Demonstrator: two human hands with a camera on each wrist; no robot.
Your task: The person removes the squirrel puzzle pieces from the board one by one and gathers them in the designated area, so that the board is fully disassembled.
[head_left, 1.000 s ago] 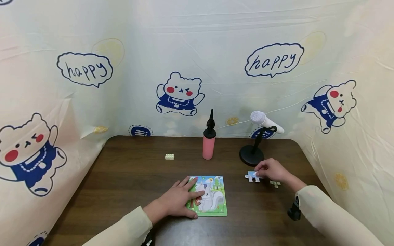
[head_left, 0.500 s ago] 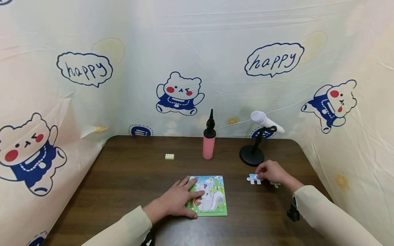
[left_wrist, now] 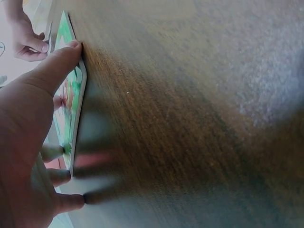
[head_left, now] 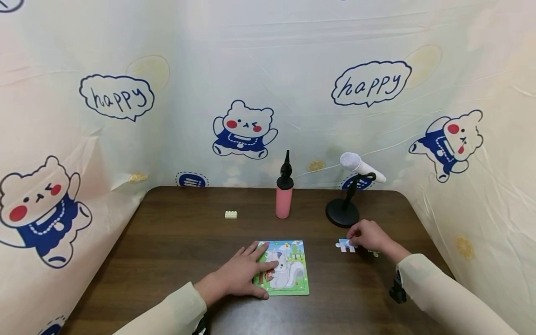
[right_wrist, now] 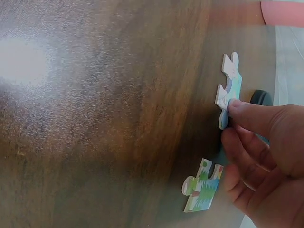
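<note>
chg: R hand w/ pale puzzle piece slid slightly right on worktop | L hand flat, fingers straight on puzzle board | R fingertips pinch piece | board lies left of piece, R hand nearer

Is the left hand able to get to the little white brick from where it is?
Probably yes. The left hand rests flat on the puzzle board, and only bare table lies between it and the white brick.
</note>
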